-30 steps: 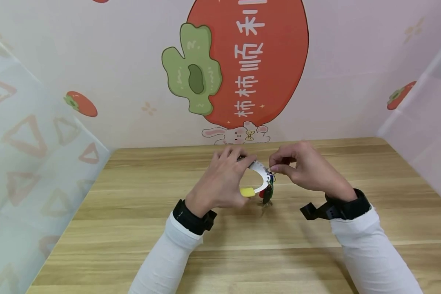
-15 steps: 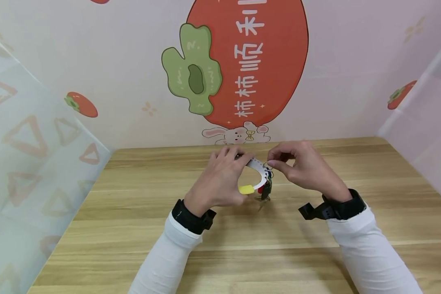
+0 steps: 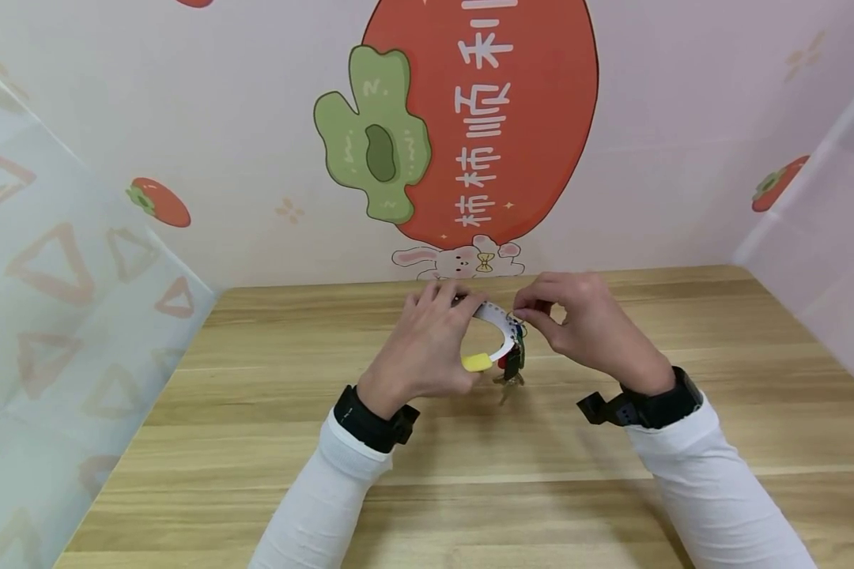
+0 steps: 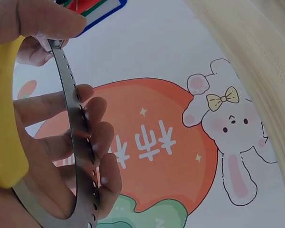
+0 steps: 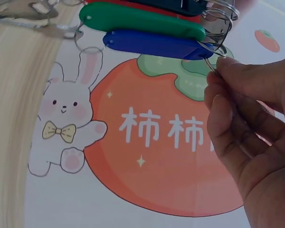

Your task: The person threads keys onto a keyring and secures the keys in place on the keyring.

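Observation:
My left hand (image 3: 427, 348) grips a curved metal key holder, whose band (image 4: 77, 126) is punched with small holes along its length. A yellow sleeve (image 4: 4, 114) covers part of the holder beside the thumb. From its right side hang plastic key tags, among them a green tag (image 5: 142, 21) and a blue tag (image 5: 156, 45) on thin wire rings. Thumb and forefinger of my right hand (image 3: 576, 324) pinch a small wire ring (image 5: 209, 64) at the blue tag's end. Whether that ring passes through a hole is too small to tell.
Keys (image 3: 505, 387) dangle below the tags, just above the wooden table (image 3: 427, 506). Behind it stands a printed backdrop (image 3: 256, 142) with a large persimmon and a rabbit. Patterned sheets line both sides.
Both hands stay at the holder. My right hand has shifted slightly left, still pinching the ring, and the holder with its hanging tags and keys has moved a little left and up.

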The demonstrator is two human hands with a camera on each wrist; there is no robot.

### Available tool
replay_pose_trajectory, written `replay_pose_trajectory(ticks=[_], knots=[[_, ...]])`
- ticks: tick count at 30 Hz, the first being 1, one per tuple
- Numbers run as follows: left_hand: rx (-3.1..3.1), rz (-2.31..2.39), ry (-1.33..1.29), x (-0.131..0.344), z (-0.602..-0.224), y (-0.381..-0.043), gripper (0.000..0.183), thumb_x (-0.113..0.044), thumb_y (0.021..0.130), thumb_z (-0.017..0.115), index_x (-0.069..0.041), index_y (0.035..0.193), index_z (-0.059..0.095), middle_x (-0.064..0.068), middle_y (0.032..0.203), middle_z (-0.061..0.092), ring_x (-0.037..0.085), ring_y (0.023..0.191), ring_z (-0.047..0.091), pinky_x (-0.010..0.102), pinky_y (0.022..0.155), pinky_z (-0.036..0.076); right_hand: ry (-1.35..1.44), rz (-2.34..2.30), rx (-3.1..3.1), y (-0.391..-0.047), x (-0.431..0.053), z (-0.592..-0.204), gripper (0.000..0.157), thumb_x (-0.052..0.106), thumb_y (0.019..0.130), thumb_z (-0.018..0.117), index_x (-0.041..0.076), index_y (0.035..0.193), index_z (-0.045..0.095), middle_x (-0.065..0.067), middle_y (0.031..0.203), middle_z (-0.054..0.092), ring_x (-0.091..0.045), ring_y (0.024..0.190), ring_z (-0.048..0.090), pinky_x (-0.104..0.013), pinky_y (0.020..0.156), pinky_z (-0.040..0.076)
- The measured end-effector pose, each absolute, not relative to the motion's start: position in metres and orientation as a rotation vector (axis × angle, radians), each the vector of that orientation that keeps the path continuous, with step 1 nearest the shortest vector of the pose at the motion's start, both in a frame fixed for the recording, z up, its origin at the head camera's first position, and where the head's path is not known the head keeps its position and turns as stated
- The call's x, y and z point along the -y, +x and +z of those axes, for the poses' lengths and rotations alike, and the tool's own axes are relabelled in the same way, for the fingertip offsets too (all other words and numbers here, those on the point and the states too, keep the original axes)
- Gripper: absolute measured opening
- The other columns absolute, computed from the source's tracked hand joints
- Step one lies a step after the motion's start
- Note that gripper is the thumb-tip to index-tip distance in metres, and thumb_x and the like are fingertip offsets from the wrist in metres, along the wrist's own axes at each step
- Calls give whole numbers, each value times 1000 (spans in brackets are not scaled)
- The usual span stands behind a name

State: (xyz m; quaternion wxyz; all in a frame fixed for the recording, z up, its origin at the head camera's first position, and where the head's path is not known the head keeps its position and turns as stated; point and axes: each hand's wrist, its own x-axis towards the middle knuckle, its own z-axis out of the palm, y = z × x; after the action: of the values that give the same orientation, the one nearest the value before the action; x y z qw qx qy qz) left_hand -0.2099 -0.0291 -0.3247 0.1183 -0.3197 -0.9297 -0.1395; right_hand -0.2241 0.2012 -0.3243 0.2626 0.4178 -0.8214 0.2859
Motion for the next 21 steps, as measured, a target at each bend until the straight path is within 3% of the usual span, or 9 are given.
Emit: replay_pose_trajectory(ticks=[3, 10, 21], knots=[[2725, -413, -924, 28, -325, -210, 81, -39, 67, 88, -12, 138, 60, 11, 139, 51, 33, 126, 44, 58, 104, 39, 1133, 724, 2186, -224, -201, -325, 22, -12, 74, 83, 5, 85, 74, 2, 78, 66, -6, 67, 58, -16, 63, 47], [2727, -404, -916, 28, -325, -210, 81, -39, 67, 87, -11, 138, 59, 12, 139, 51, 33, 126, 45, 57, 103, 39, 1136, 657, 2139, -223, -199, -327, 20, -11, 73, 83, 1, 85, 74, -3, 78, 67, -10, 65, 60, -28, 58, 54], [2708, -401, -893, 28, -327, -210, 79, -38, 67, 88, -11, 135, 61, 12, 136, 53, 34, 125, 46, 58, 102, 39, 1153, 480, 2059, -223, -195, -329, 20, -8, 71, 86, -2, 87, 76, -9, 80, 67, -19, 68, 63, -31, 57, 55]])
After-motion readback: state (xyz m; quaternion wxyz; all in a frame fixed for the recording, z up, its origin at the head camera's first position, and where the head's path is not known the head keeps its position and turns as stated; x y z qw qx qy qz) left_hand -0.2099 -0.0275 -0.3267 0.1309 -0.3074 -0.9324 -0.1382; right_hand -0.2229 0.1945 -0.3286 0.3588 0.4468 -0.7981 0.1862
